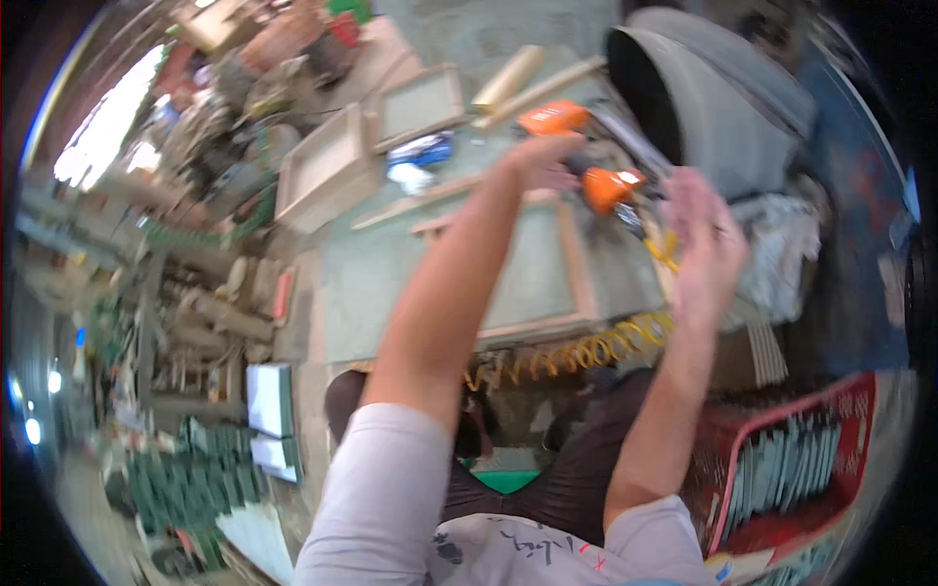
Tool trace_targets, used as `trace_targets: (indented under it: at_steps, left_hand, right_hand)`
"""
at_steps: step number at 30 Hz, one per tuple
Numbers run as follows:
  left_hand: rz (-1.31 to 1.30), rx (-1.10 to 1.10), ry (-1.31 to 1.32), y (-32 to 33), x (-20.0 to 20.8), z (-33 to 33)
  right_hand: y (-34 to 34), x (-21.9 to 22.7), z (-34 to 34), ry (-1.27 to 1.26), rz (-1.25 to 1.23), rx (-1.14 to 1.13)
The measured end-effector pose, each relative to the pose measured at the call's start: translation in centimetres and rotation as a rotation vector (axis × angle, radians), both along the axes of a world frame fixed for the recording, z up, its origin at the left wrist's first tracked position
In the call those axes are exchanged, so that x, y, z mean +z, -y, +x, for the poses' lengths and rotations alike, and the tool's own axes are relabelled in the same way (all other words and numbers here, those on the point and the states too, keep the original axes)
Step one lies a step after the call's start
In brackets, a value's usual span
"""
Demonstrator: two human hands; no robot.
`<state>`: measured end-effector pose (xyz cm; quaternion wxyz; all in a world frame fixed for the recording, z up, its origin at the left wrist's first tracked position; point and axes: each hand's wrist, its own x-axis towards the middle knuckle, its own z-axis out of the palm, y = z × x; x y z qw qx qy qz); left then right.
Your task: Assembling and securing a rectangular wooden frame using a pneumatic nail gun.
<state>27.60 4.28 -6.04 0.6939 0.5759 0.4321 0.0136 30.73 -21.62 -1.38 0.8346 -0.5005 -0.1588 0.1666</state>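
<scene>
My left hand (549, 164) reaches forward over the table, its fingers curled at the dark middle of an orange-and-black air tool (612, 189). A second orange piece (554, 118) shows just beyond that hand; whether it belongs to the same tool is unclear. My right hand (702, 230) is raised at the table's right side, its fingers smeared by motion, beside a yellow hose (664, 251). Nearer me on the table lies a wooden frame (578, 259), partly behind my left forearm. The hose's yellow coils (586, 350) hang along the front edge.
A shallow wooden box (327, 168), another frame (418, 105) and loose wood strips (543, 90) lie on the pale table (362, 293). A large grey drum (718, 83) stands back right. A red crate (725, 479) of flat pieces sits low at right.
</scene>
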Motion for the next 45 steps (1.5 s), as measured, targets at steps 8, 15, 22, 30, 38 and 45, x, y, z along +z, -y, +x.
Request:
trace_targets:
  at_steps: [8, 15, 22, 30, 38, 45]
  left_hand:
    - [-0.182, 0.109, 0.223, 1.2, -2.6, 1.0]
    - [-0.160, 0.289, 0.229, 5.6, -1.2, 3.4]
    - [-0.019, 0.567, 0.223, 4.2, -4.8, 6.1]
    - [-0.218, 0.606, 0.375, 6.9, -2.5, 6.4]
    - [-0.250, 0.448, 0.700, 8.3, -1.9, 6.3]
    - [0.107, 0.227, 1.004, 14.4, 7.4, 1.6]
  right_hand:
    - [0.3, -2.8, 0.5, 0.036, 0.109, -0.169]
    - [0.5, -1.8, 0.0, -0.031, 0.123, -0.115]
    - [-1.0, -2.8, -0.3, -0.035, 0.183, 0.114]
    - [-0.6, -2.6, 0.4, -0.031, 0.282, 0.102]
    - [-0.7, -2.0, -0.1, 0.002, 0.324, 0.127]
    - [3.1, 2.0, -1.5, 0.167, 0.423, 0.135]
